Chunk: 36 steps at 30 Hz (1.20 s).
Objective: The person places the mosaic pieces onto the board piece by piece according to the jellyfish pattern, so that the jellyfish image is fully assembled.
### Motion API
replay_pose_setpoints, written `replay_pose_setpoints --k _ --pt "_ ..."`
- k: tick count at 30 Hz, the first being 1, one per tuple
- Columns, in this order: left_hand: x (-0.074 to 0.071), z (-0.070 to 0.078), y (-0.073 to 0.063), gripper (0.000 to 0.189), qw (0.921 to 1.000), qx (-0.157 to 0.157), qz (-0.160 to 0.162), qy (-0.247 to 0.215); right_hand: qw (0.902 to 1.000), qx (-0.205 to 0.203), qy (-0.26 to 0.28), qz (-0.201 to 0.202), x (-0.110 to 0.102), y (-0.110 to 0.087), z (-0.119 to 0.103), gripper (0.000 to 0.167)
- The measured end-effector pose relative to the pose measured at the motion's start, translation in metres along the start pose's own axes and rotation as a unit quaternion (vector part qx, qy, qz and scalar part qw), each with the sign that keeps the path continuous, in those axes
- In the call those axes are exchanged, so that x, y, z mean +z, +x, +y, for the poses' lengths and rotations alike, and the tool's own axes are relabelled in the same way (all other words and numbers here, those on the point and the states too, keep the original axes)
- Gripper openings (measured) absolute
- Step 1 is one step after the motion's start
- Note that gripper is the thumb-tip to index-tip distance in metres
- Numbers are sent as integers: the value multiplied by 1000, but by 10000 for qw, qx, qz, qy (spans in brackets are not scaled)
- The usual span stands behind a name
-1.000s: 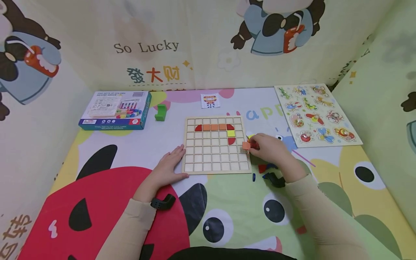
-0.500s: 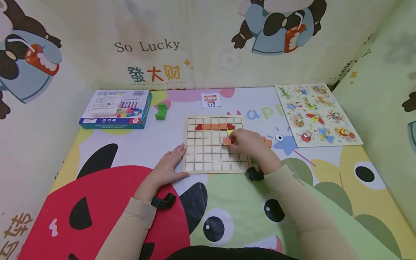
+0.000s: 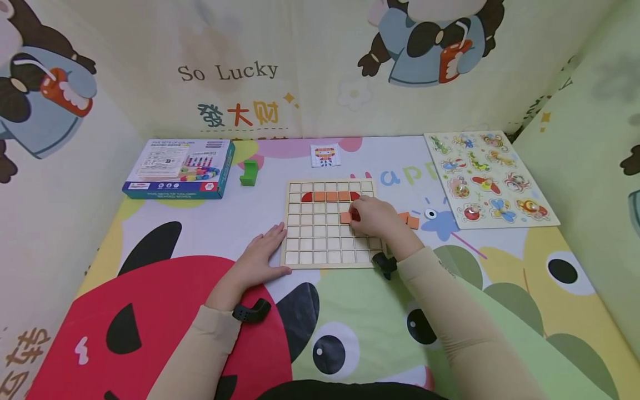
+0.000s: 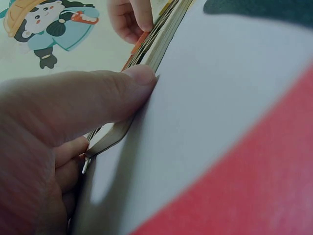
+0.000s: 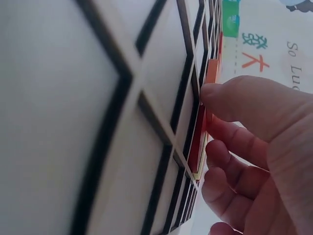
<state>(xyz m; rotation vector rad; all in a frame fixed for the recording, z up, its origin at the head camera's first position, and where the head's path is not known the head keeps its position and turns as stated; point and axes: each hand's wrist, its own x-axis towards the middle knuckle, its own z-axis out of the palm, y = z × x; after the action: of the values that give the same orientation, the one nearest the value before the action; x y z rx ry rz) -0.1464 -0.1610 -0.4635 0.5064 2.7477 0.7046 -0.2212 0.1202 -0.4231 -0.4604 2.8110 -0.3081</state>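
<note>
A wooden grid board [image 3: 320, 258] lies on the table, with a row of orange square tiles [image 3: 331, 196] between red quarter-round tiles [image 3: 307, 197] in its upper part. Over the board's right half, my right hand [image 3: 376, 218] pinches an orange square tile [image 3: 345, 218] between thumb and forefinger. In the right wrist view this orange tile [image 5: 212, 71] is at the grid beside a dark red tile [image 5: 198, 139]; the hand hides the yellow tile's place in the head view. My left hand [image 3: 260, 254] rests against the board's left edge, fingers straight, thumb [image 4: 139, 76] touching the rim.
Loose orange tiles [image 3: 412, 221] lie right of the board. Behind it is a small pattern card [image 3: 325, 156]. A green block [image 3: 248, 173] and a boxed set [image 3: 177, 169] stand at the back left, and a picture puzzle board [image 3: 492, 180] at the back right.
My right hand has carried the orange tile from the board's right edge leftward over the grid, then shifted slightly further left. My left hand has stayed at the left edge.
</note>
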Motion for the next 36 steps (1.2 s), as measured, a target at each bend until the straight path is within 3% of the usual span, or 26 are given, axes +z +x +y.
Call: replay_pose_setpoints --k 11,16,21,26,31,36 --pt "0 -1 1 99 10000 38 -6 45 9997 39 249 -24 2 1 3 26" --pt "0 -1 0 98 10000 27 -15 60 9978 228 626 2 -4 -5 9 35" --pt "-1 0 0 97 10000 37 -16 43 9887 605 1346 246 -24 -24 37 39" --pt "-1 -2 -1 97 10000 61 1 50 9785 1053 1738 350 -38 -50 73 42" --pt "-1 0 -1 98 10000 78 -26 39 9714 1435 1868 299 -35 -71 99 44" --pt "0 1 -1 97 9999 131 35 14 9684 1528 1972 58 -23 -79 114 44"
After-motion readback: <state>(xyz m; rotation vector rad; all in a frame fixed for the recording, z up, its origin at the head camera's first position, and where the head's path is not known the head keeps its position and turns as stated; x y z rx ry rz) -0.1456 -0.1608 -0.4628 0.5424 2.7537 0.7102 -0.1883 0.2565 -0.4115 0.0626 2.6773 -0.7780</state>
